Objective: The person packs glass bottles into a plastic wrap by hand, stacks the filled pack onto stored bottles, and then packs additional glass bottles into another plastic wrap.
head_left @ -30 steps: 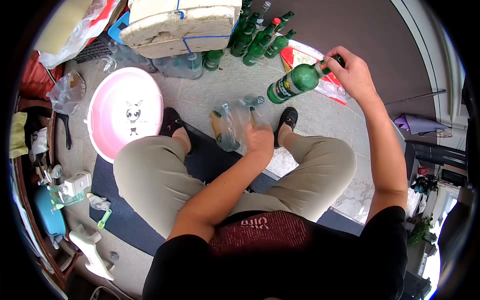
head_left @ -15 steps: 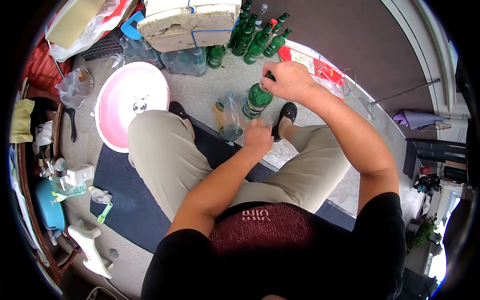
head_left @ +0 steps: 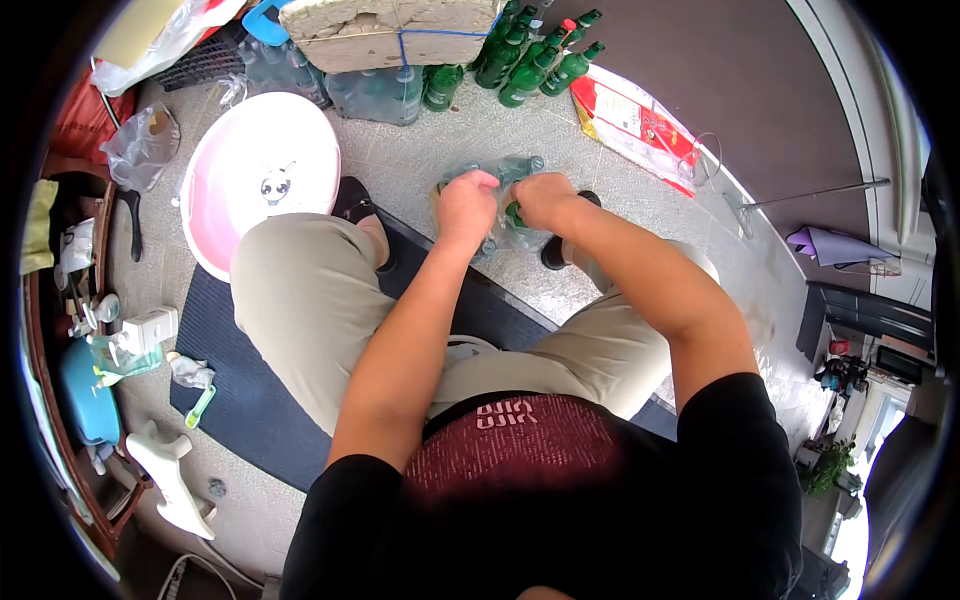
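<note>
Between my feet stands a cluster of clear plastic bottles (head_left: 522, 168), partly covered by my hands. My right hand (head_left: 548, 202) is closed on a green glass bottle (head_left: 514, 214). Only a small part of that bottle shows below the fingers, among the clear plastic. On the left side of the cluster, my left hand (head_left: 467, 208) has its fingers curled and its thumb pointing right. What those fingers hold, if anything, is hidden.
A pink basin (head_left: 212, 190) stands to the left. Several green bottles (head_left: 524, 80) and a foam box (head_left: 385, 35) are at the back. A red and white packet (head_left: 635, 125) lies at back right. A dark mat (head_left: 270, 400) is under my legs.
My right hand has come down with the green bottle, into the clear plastic between my feet. My left hand has moved up and left, away from the bottle's base. The view has shifted slightly.
</note>
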Tool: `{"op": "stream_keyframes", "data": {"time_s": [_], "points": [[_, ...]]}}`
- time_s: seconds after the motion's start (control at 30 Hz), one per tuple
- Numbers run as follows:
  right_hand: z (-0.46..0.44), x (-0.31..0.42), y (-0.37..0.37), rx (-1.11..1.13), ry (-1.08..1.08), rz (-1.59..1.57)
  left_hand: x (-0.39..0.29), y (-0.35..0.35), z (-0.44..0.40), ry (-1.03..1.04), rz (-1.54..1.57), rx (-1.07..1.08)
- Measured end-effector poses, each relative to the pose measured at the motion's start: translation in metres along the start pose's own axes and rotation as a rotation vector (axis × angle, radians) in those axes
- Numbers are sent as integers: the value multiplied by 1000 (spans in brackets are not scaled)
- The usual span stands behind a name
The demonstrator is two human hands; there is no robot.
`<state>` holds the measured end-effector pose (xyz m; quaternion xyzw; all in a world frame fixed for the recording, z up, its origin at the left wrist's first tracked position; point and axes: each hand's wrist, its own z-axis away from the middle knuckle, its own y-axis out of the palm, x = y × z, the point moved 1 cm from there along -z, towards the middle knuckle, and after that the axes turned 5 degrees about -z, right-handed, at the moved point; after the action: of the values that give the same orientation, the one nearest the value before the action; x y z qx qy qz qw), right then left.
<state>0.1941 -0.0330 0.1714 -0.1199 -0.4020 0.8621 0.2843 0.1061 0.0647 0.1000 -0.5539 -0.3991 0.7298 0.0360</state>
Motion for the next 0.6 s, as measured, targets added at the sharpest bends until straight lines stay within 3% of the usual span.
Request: {"op": "stream_keyframes", "data": {"time_s": [0.07, 0.2, 0.27, 0.4, 0.47, 0.6], "points": [[-1, -1, 7, 10, -2, -39, 0, 7, -2, -179, 264, 84], [-11, -5, 17, -24, 26, 7, 13, 31, -4, -168, 333, 118], [-14, -8, 29, -9, 40, 24, 17, 44, -9, -268, 475, 201], [-21, -10, 52, -26, 27, 13, -1, 42, -10, -176, 700, 267], [-10, -11, 44, 5, 20, 13, -23, 34, -10, -327, 828, 353], [12, -21, 39, -150, 48, -98, -13, 56, -22, -375, 689, 464]]}}
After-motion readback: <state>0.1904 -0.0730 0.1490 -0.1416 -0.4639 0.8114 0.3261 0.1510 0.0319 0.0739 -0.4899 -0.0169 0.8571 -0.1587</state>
